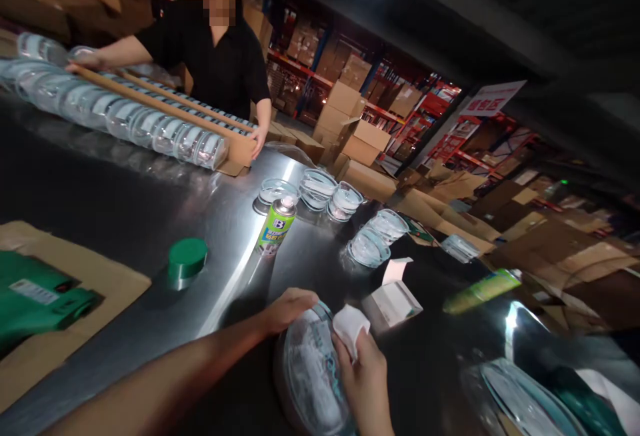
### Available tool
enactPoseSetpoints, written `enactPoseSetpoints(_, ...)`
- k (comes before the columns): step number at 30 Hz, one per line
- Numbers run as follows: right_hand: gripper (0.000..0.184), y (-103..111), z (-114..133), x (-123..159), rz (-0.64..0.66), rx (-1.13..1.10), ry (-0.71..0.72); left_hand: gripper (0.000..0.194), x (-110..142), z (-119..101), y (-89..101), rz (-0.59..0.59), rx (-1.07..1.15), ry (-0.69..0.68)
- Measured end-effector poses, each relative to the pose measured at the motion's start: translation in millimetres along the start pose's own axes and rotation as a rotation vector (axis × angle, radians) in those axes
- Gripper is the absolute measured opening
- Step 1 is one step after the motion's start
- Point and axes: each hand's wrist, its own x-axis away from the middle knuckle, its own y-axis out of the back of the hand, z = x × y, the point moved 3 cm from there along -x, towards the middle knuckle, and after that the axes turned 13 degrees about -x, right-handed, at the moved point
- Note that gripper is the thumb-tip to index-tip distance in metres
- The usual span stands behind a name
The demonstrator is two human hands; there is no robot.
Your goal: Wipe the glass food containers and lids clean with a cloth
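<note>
A round clear container with a pale blue-green rim stands tilted on its edge at the bottom middle. My left hand grips its upper rim from the left; some of those fingers are hidden behind it. On the container's right side, my right hand pinches a folded white wipe close to the rim. Whether the wipe touches the rim, I cannot tell. Just beyond my right hand sits a small white box with its flap raised. A green spray can stands upright farther off.
A green roll of tape and a green tool on cardboard lie left. Several clear containers stand ahead. Another can lies right. Across the metal table, a person holds a long carton beside rowed containers.
</note>
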Motion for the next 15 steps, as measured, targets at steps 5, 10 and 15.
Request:
enactPoseSetpoints(5,0.017,-1.8,8.6,-3.0,0.042,0.098,0.075,0.047,0.6,-4.6,-5.7,0.049,-0.029,-0.045)
enactPoseSetpoints(10,0.015,-5.4,17.3,-2.8,0.078,0.132,0.086,0.043,-0.6,-7.1,-6.2,0.032,-0.084,-0.084)
enactPoseSetpoints(15,0.015,-5.2,16.8,-1.7,0.049,0.164,0.091,0.04,0.5,-5.2,-6.1,0.022,-0.086,-0.084)
